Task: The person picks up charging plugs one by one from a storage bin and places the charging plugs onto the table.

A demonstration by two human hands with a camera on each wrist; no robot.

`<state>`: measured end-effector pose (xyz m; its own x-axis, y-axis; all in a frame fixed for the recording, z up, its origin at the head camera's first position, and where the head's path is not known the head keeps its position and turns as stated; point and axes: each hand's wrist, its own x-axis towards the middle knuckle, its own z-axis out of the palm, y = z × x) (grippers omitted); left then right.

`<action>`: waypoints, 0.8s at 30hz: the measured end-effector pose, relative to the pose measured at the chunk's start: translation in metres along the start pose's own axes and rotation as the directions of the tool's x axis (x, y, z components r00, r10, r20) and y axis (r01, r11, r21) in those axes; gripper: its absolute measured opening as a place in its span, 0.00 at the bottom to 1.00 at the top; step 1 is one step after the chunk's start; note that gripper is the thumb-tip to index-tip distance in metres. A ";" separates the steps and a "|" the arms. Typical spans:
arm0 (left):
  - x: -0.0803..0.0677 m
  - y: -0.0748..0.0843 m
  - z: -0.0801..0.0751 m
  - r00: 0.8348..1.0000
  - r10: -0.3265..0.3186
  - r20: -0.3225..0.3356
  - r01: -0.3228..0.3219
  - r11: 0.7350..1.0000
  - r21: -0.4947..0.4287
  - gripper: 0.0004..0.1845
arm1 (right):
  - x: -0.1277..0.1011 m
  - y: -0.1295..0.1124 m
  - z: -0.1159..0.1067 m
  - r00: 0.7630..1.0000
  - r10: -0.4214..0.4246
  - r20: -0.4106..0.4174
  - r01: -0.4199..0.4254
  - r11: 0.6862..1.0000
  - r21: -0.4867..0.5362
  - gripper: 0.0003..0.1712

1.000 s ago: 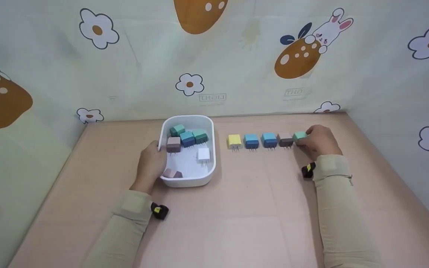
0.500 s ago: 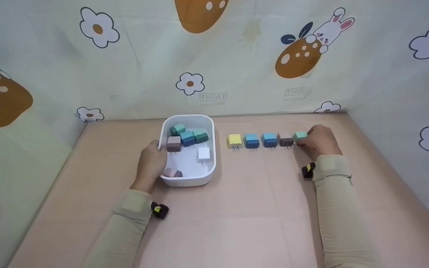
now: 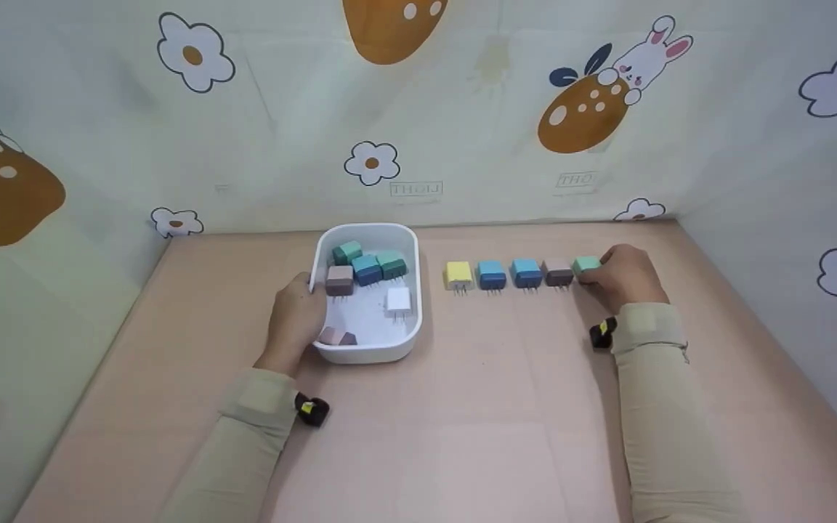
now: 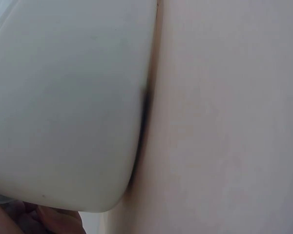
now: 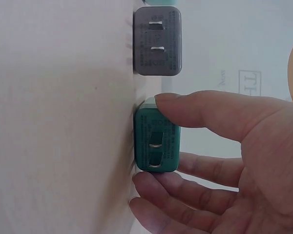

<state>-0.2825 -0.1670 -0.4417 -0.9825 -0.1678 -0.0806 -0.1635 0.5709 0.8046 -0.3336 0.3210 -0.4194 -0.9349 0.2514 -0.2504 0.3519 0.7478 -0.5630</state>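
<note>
1. The tabletop (image 3: 462, 436) is pale pink and carries everything.
2. A white tub (image 3: 410, 330) sits left of centre, with several coloured plug adapters lying loose inside it.
3. The left hand (image 3: 295, 319) curls round the tub's near left wall, gripping it.
4. The right hand (image 3: 625, 280) pinches the green adapter (image 3: 585, 264) between thumb and fingers at the right end of a row.
5. That row runs leftward: brown adapter (image 3: 557, 272), two blue ones, then the yellow adapter (image 3: 458, 274), all standing just beside each other.
</note>
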 end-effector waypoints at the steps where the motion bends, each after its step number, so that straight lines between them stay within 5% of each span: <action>1: 0.000 0.000 0.000 1.000 -0.001 0.000 0.001 1.000 -0.001 0.27 | 0.000 0.000 0.000 1.000 -0.002 0.002 0.002 1.000 0.001 0.32; 24: 0.000 -0.001 0.001 0.999 -0.031 0.009 0.031 0.999 -0.027 0.27 | 0.001 0.002 -0.001 1.000 -0.029 0.009 0.029 1.000 -0.011 0.33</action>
<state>-0.2821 -0.1666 -0.4432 -0.9777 -0.1784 -0.1108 -0.1918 0.5436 0.8171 -0.3338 0.3237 -0.4199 -0.9442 0.2243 -0.2410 0.3242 0.7612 -0.5616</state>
